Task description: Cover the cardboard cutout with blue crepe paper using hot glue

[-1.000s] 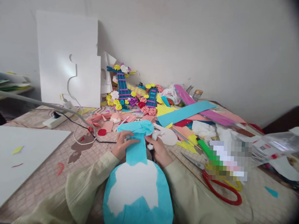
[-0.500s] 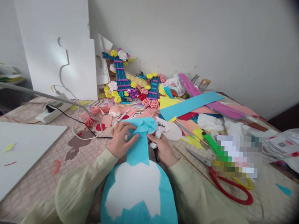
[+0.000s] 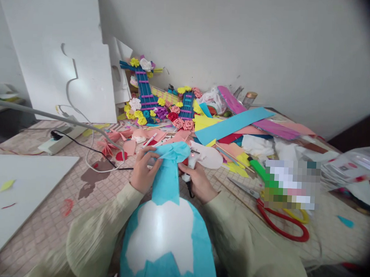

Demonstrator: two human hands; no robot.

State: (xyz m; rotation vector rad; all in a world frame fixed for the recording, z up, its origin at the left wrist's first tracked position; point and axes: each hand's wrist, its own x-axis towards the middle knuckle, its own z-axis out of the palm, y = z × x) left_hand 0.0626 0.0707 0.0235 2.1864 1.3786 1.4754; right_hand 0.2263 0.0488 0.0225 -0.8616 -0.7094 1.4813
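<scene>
A guitar-shaped white board (image 3: 161,231) partly covered in light blue crepe paper (image 3: 166,182) lies before me, its neck pointing away. My left hand (image 3: 142,171) is closed at the left side of the neck's top, thumb and fingers pinching the folded paper there. In my right hand (image 3: 202,184) is a white hot glue gun (image 3: 188,167), with a small red light showing. Its front end sits beside the right edge of the crumpled paper at the head; the nozzle tip is hidden. My right thumb rests near the neck's right edge.
Red-handled scissors (image 3: 282,224) and a green-handled tool (image 3: 260,172) lie right. Behind are paper-flower-covered guitar shapes (image 3: 147,92), a blue strip (image 3: 234,125) and paper scraps. A power strip (image 3: 60,139) with cables and a white board (image 3: 26,193) are left.
My left hand's fingers have drawn in closer on the paper at the neck's top. The paper head looks more folded over. The whole view has shifted slightly.
</scene>
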